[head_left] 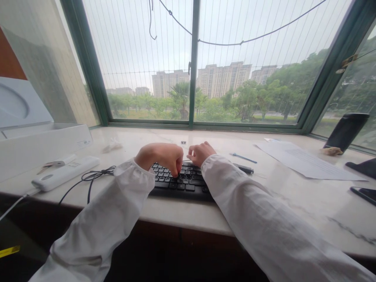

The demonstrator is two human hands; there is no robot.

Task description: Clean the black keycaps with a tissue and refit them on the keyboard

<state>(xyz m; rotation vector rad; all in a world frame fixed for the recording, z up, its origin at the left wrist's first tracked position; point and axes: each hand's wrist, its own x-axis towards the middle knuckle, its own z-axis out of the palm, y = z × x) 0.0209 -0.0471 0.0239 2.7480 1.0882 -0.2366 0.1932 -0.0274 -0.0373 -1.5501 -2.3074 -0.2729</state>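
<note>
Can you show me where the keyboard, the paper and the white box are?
Keyboard (182, 187): head view, on the keys near its middle.
Paper (307, 159): head view, on the middle of the sheet.
White box (44, 150): head view, on its front wall.

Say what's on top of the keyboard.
Over the keyboard: left hand, right hand near the far edge, right sleeve. Keys beneath left hand and sleeve are covered.

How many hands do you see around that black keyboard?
2. The left hand bends down over the black keyboard, its fingers partly hidden; the right hand is by the keyboard's far side. No other hand shows.
</note>
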